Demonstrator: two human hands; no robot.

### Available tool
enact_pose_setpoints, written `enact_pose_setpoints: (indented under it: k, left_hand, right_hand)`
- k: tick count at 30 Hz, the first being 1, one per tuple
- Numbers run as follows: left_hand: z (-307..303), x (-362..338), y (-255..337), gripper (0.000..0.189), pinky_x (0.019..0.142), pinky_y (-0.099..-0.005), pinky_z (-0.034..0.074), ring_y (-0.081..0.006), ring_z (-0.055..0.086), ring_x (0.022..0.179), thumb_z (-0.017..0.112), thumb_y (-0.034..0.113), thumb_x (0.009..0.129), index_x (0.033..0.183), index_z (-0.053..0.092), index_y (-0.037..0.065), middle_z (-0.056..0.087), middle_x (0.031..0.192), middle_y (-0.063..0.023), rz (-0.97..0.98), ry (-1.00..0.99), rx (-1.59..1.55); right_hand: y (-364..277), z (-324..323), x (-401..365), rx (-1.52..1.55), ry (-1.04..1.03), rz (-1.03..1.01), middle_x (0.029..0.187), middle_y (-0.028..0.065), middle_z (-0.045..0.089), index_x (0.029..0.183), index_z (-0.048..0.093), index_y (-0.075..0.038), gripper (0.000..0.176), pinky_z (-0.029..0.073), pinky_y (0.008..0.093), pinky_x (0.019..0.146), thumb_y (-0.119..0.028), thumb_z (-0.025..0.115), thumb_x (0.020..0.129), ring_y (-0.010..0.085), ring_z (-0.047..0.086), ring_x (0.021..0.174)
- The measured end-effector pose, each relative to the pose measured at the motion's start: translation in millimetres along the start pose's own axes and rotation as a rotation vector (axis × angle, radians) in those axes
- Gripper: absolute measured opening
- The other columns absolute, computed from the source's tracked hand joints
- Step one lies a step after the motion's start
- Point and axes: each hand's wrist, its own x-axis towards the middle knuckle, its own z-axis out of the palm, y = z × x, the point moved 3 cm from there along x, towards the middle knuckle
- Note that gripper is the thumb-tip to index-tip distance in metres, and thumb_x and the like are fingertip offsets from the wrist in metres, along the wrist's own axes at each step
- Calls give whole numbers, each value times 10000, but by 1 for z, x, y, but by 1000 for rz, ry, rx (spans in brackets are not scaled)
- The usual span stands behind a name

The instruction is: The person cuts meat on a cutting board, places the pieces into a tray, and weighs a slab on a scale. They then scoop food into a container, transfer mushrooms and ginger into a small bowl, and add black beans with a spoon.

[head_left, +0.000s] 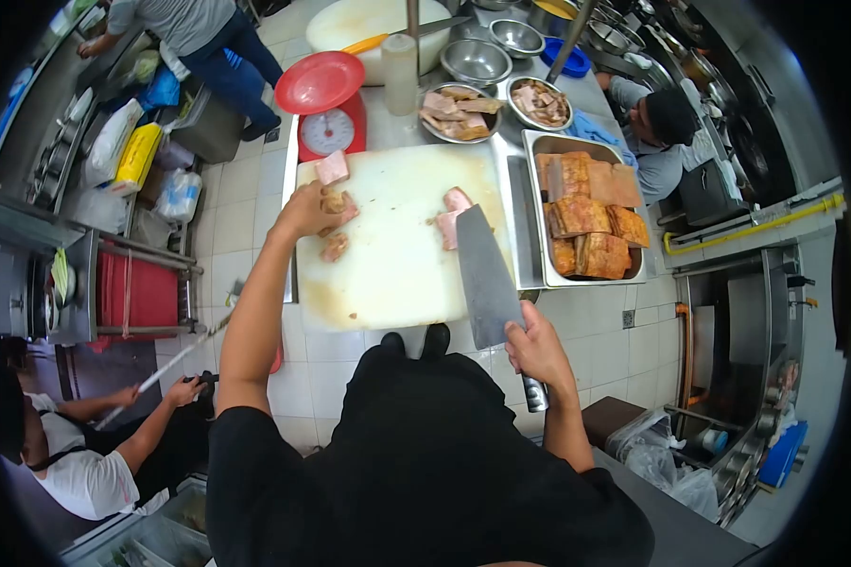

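My left hand (303, 210) is at the left side of the white cutting board (397, 274), its fingers closed on a piece of meat (340, 210). A pale pink chunk (332, 169) lies just above it and a smaller scrap (334, 248) below. My right hand (539, 352) grips the handle of a broad cleaver (487, 283). The blade points up and away over the board's right edge, its tip beside more pink meat pieces (447, 227). A steel tray (531, 227) to the right holds several browned slabs of meat (580, 216).
Beyond the board stand a red scale (318, 83), a bottle (401, 76) and bowls of cut meat (460, 137) (540, 102). A knife lies on a round white block (331, 28). Co-workers are at upper left (199, 38), lower left (85, 472) and right (648, 123).
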Motion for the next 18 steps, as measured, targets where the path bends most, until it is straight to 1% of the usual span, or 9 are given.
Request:
enact_pose_setpoints:
  k: [2,5,7,8,10,12,13,15,18]
  left_hand:
    - [3,9,-6,663,749,-388,511,-314,663,848,830,476,543,914,630,-36,668,924,-222,43,60,30]
    - [23,39,-39,573,536,-404,485,-278,628,566,715,557,654,670,636,-11,631,612,-189,68,-120,136]
    - [39,46,-60,527,514,-407,465,-277,618,553,641,555,735,684,654,31,629,615,-186,182,-202,39]
    - [45,55,-75,512,520,-420,461,-269,620,552,647,535,746,687,652,26,627,608,-181,232,-148,42]
    - [-8,1,27,396,598,-390,494,-255,638,618,752,370,698,790,651,-1,657,702,-168,85,-120,3]
    - [-1,12,3,384,674,-336,500,-181,615,697,782,234,707,903,615,-51,656,797,-158,151,-101,-142]
    - [-9,6,19,325,686,-299,494,-137,600,743,756,198,748,911,613,-45,652,806,-111,46,-197,-283]
    - [-10,6,27,283,676,-262,482,-97,578,761,726,181,787,945,613,-25,638,834,-55,150,-225,-506]
    - [-11,11,62,230,668,-236,466,-78,559,766,673,191,854,979,615,7,612,856,-2,215,-200,-627]
  right_hand:
    - [5,-8,8,-47,-9,-24,553,0,454,1017,457,-30,132,358,258,381,-114,474,917,78,420,411]
    - [29,-15,24,-194,-7,-110,567,2,460,1031,462,-32,146,377,261,393,-121,481,917,82,439,430]
    - [18,-20,19,-302,58,-173,579,34,491,999,470,-43,168,413,294,417,-185,500,914,107,491,459]
    - [-2,-21,11,-376,77,-158,740,268,552,975,464,5,240,451,480,669,-218,509,899,407,574,722]
    - [-21,-29,6,-465,95,-206,734,279,588,965,428,3,264,458,470,634,-252,465,912,406,623,715]
    - [-41,-32,-6,-385,96,-131,620,218,592,950,400,10,252,459,443,573,-235,447,918,351,604,547]
    - [-33,-32,-3,-379,98,-80,655,242,589,961,414,15,259,461,448,590,-236,458,912,369,611,599]
    - [-22,-32,-1,-475,196,-256,687,262,580,967,433,20,266,462,449,602,-236,472,906,387,613,652]
    - [-20,-30,-5,-368,209,-120,721,284,569,1006,457,26,272,462,453,623,-221,490,898,419,608,713]
